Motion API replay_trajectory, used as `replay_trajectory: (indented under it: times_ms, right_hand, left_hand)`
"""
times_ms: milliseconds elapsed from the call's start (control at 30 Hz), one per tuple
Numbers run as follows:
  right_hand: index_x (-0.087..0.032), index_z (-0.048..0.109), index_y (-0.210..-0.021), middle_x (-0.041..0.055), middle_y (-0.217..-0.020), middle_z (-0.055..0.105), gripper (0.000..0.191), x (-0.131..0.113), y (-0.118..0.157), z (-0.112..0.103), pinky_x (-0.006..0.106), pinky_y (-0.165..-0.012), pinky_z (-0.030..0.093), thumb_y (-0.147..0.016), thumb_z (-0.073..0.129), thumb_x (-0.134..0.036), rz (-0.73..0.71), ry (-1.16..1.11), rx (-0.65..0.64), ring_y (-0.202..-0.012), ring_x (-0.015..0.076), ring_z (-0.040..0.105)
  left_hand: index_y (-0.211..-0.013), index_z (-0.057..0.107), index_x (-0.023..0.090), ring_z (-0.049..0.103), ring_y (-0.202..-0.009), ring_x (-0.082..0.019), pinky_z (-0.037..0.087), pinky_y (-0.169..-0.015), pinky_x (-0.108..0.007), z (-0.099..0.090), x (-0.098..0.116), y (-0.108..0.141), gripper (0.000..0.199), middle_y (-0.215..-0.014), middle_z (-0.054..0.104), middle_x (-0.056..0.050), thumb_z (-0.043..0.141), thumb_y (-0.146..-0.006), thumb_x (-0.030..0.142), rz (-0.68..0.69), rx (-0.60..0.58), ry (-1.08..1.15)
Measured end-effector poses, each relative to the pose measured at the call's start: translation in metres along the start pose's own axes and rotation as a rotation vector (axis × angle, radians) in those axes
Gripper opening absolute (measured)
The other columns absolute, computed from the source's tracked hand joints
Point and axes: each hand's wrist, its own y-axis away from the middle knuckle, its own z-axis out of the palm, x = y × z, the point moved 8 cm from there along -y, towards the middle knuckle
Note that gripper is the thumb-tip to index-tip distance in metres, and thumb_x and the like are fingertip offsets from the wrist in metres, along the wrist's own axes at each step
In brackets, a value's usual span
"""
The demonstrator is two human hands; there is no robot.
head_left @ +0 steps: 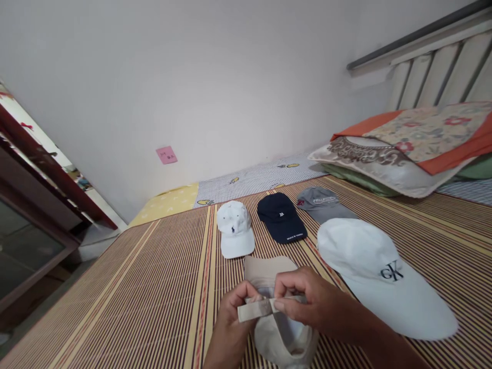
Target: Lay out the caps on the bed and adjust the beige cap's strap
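A beige cap [271, 341] lies with its inside and back opening facing up, its brim pointing away from me. My left hand [236, 312] pinches the cap's back strap [254, 310], whose loose end sticks out to the left. On the right side of the same strap, my right hand [303, 297] closes thumb and fingers on it. Beyond the hands sit a white cap [235, 228] with a small dark logo, a navy cap [282, 218] and a grey cap [325, 204]. A larger white cap [369, 261] with black letters lies right of my right hand.
A striped mat [154, 287] covers the bed. Stacked pillows [407, 148] rest at the back right, below a radiator [442, 72]. A pink note [166, 155] is stuck on the wall. A dark-framed glass cabinet door [26, 251] stands at the left.
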Motion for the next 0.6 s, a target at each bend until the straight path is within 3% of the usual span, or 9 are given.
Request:
replay_trajectory:
  times_ms: [200, 600]
  right_hand:
    - [-0.019, 0.062, -0.072, -0.0059, -0.064, 0.047, 0.02, -0.001, 0.0, 0.003, 0.026, -0.06, 0.031, -0.086, 0.062, -0.033, -0.021, -0.016, -0.003, -0.063, 0.012, 0.042]
    - [-0.019, 0.057, -0.071, -0.0059, -0.058, 0.05, 0.023, 0.005, -0.002, 0.011, 0.024, -0.052, 0.03, -0.088, 0.062, -0.035, 0.0, -0.173, -0.013, -0.053, 0.0108, 0.046]
  left_hand:
    - [-0.066, 0.049, 0.021, 0.033, -0.062, -0.011, 0.03, -0.058, -0.025, 0.002, 0.002, 0.003, 0.048, -0.063, 0.045, 0.005, 0.073, -0.082, 0.058, -0.011, -0.012, -0.009]
    - [-0.067, 0.051, 0.02, 0.031, -0.06, -0.01, 0.029, -0.057, -0.023, 0.0, -0.005, 0.001, 0.043, -0.062, 0.044, 0.007, 0.08, -0.078, 0.049, -0.008, 0.039, 0.115]
